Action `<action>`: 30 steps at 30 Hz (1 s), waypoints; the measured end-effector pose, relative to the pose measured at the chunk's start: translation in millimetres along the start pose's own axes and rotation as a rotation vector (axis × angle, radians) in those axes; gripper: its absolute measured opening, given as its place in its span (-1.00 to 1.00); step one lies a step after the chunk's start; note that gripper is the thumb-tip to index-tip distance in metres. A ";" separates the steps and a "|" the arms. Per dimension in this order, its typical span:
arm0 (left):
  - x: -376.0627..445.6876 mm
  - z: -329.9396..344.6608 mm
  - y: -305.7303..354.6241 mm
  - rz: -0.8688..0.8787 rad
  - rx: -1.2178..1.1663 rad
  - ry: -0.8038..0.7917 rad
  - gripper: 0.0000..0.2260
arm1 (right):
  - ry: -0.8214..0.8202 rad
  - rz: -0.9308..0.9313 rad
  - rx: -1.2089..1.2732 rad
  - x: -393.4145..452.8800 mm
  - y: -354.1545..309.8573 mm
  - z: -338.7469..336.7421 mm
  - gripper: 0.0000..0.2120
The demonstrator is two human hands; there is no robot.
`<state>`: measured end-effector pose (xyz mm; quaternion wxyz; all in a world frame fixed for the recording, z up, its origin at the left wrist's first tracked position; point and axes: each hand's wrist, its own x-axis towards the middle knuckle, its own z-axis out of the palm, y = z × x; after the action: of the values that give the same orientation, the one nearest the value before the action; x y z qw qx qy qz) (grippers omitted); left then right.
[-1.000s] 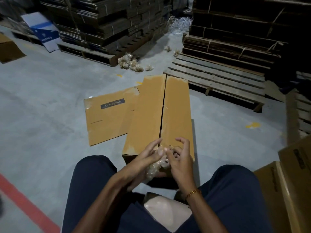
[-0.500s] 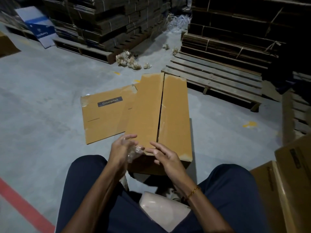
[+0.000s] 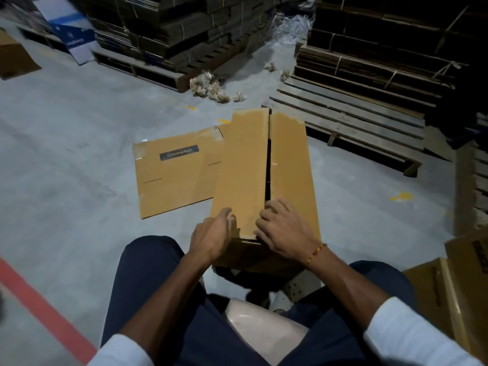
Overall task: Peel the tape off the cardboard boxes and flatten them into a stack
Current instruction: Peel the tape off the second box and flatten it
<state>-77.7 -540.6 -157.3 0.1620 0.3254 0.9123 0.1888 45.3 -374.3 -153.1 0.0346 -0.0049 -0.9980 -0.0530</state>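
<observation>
one brand name readable
"crompton" on the dark label of the flattened box lying beside my box.

You are in a warehouse or storeroom. The floor is bare grey concrete with a red line painted on it. Wooden pallets sit on the ground. Tall piles of flat cardboard, tied with string, stand on them. Balls of crumpled tape and loose white strapping lie on the ground near the piles.
</observation>
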 end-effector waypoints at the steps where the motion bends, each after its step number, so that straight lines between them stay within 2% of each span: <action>1: 1.6 0.5 -1.9 -0.027 0.003 -0.070 -0.63 | 0.015 0.001 -0.036 1.0 7.7 -9.6 -0.65; 3: 3.6 2.4 -8.0 -0.059 0.014 -0.155 -0.47 | -0.013 0.050 -0.113 -0.8 22.5 -35.5 -0.63; 6: 3.4 3.1 -13.7 -0.016 0.101 -0.171 -0.34 | -0.190 0.173 -0.239 -13.0 44.3 -75.4 -0.66; 9: 4.3 2.7 -15.6 0.020 0.083 -0.178 -0.34 | -0.374 0.314 -0.251 -35.5 68.9 -83.5 -0.66; 11: -0.5 4.7 -14.1 0.065 0.134 -0.183 -0.33 | -0.468 0.418 -0.159 -50.2 81.7 -69.9 -0.65; 15: -12.9 10.0 -12.9 0.178 0.252 -0.119 -0.48 | -0.619 0.562 0.007 -66.0 88.5 -24.9 -0.56; 19: -5.3 6.3 -12.0 0.153 0.147 -0.011 -0.58 | -0.466 0.688 0.147 -71.9 94.4 4.0 -0.56; 21: -0.3 2.6 -6.2 0.165 0.131 0.060 -0.79 | -0.340 0.724 0.244 -72.1 97.7 11.0 -0.59; 22: 1.3 -0.3 -0.6 0.175 0.155 0.080 -0.76 | -0.286 0.729 0.307 -71.2 98.9 13.8 -0.60; 25: 7.9 -6.1 17.5 0.182 0.210 0.114 -0.45 | -0.238 0.675 0.403 -68.4 99.5 20.8 -0.57; 30: 31.0 -4.0 46.8 0.176 0.354 0.087 -0.29 | -0.267 0.542 0.379 -55.6 95.5 29.5 -0.46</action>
<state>-77.2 -487.6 -138.0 0.0454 0.4186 0.9055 0.0529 100.0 -276.5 -176.2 -0.0831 -0.2696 -0.9483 0.1452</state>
